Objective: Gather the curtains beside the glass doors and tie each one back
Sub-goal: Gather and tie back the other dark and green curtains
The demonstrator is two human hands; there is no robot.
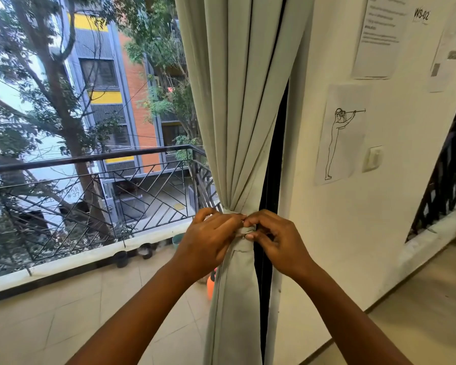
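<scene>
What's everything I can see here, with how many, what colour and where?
curtain: one, pale grey-green, gathered beside the glass door
tie-back band: one, same pale cloth, round the curtain's waist
papers: four, white, on the right wall
wall switch: one, cream, below the papers
balcony railing: one, dark metal, outside the glass
pots: several, dark and teal, by the railing
left hand: one, pinching the band
right hand: one, pinching the band

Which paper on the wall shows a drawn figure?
The lowest sheet, nearest the curtain; the sheets above carry text or small pictures.
</scene>
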